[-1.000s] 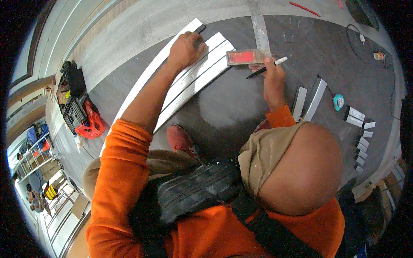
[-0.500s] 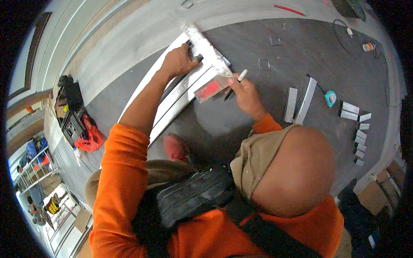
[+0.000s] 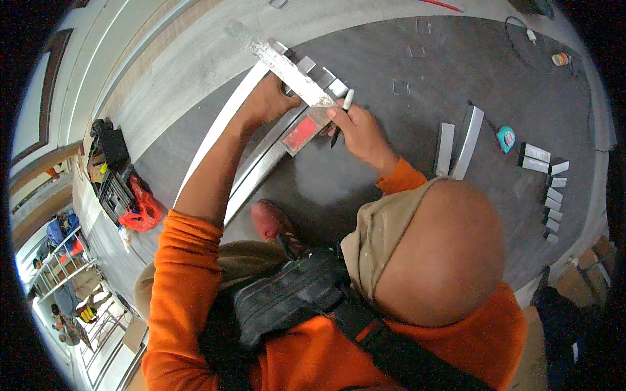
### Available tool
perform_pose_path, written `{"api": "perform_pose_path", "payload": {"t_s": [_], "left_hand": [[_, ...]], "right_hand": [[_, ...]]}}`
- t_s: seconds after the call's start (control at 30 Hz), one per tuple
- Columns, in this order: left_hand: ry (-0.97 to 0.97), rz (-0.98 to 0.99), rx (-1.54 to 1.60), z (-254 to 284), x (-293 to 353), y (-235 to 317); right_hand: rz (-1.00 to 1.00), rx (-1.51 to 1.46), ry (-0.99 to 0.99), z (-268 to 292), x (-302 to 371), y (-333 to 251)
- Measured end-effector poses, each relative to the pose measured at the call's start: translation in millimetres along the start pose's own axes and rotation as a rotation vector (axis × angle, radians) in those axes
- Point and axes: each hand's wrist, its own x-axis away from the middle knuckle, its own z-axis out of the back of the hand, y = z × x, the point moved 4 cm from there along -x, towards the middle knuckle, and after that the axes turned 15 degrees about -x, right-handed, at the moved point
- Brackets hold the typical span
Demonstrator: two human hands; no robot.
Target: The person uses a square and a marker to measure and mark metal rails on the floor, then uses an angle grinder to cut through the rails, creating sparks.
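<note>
Several long white-and-silver metal profiles (image 3: pixel 255 171) lie side by side, running from near my knees toward the upper middle. My left hand (image 3: pixel 270 101) is closed around them close to their far ends (image 3: pixel 336 85); part of its fingers is hidden. Across the profiles lies a square with a worn, whitish blade (image 3: pixel 290 73) and a stock with a red patch (image 3: pixel 300 133). My right hand (image 3: pixel 360 133) pinches the square at the corner where blade and stock meet. A black marker pen with a white end (image 3: pixel 348 99) also sits between its fingers, black end downward.
Two longer cut profile pieces (image 3: pixel 467 144) lie on the dark floor to the right, beside a teal tape measure (image 3: pixel 506 139). Several short cut pieces (image 3: pixel 554 195) stand in a row farther right. A red bag (image 3: pixel 142 207) and a dark crate (image 3: pixel 116 195) are at left.
The square has slid left along the profiles, back from their ends, which now show beyond the blade. My right hand has moved left with it, still holding the marker pen. My left hand keeps its grip.
</note>
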Motion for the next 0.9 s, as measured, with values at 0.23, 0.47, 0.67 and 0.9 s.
{"api": "perform_pose_path", "payload": {"t_s": [0.23, 0.47, 0.67, 0.9], "left_hand": [[-0.225, 0.010, 0.284, -10.1, -1.9, -12.8], [-0.294, 0.259, 0.529, -19.9, -5.3, -27.5], [-0.186, 0.246, 0.465, -20.0, -5.4, -26.4], [-0.184, 0.242, 0.424, -16.1, -5.9, -25.6]], "right_hand": [[0.048, -0.083, 0.072, -5.0, -18.0, 9.8], [0.090, 0.063, 0.138, -8.9, -35.8, 2.1], [0.062, 0.021, 0.120, -12.0, -42.4, 0.2], [0.088, -0.046, 0.150, -11.5, -46.8, 14.6]]}}
